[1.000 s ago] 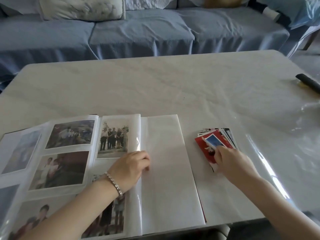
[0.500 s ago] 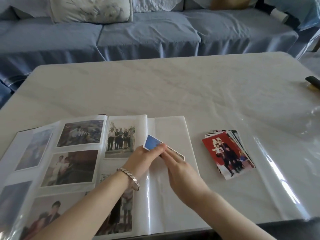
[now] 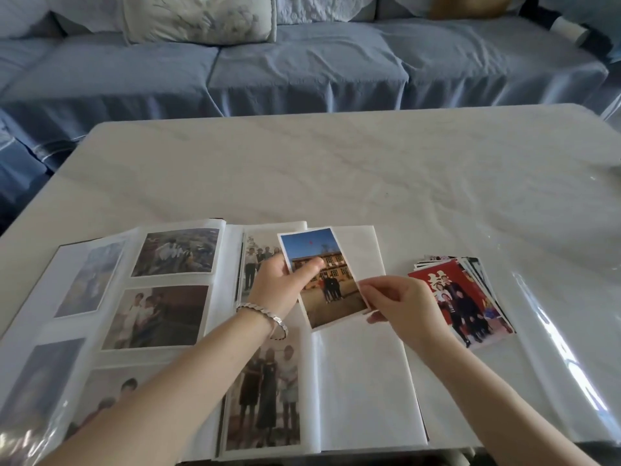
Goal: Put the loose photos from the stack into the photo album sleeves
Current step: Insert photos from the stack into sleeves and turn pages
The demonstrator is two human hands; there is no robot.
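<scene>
An open photo album [image 3: 363, 381] lies at the table's near edge, its left pages filled with photos and its right page white and bare. Above that right page I hold a loose photo [image 3: 322, 277] of people before a building under a blue sky, tilted a little. My left hand [image 3: 285, 280] pinches its left edge with the thumb on its face. My right hand [image 3: 400, 304] pinches its lower right corner. The stack of loose photos [image 3: 467, 297] lies fanned to the right of the album, a red photo on top.
The white marble-look table [image 3: 336, 169] carries a clear plastic cover, creased and shiny at the right [image 3: 554, 331]. A blue-covered sofa [image 3: 302, 68] with a pale cushion [image 3: 201, 18] stands right behind the table's far edge.
My right hand took the top photo off the stack and brought it left over the album. Both hands now hold it face up, raised and turned upright.
</scene>
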